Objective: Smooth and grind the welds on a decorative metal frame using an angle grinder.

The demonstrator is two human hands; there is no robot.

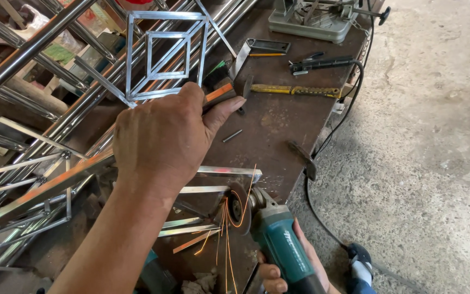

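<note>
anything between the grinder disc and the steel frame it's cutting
Nothing visible. The grinder in the right hand has its disc right at the steel frame, throwing sparks. The left hand sits higher up, away from the disc.

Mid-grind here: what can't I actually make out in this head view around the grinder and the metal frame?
- Where the grinder disc meets the metal frame: hidden by sparks and the left hand.
- What the left hand presses on: covered by the hand itself.
- Right hand and the teal grinder rear: cut off by the bottom edge.
- Grinder's switch: not visible.
- Green machine at the far end: cut off by the top edge.
</note>
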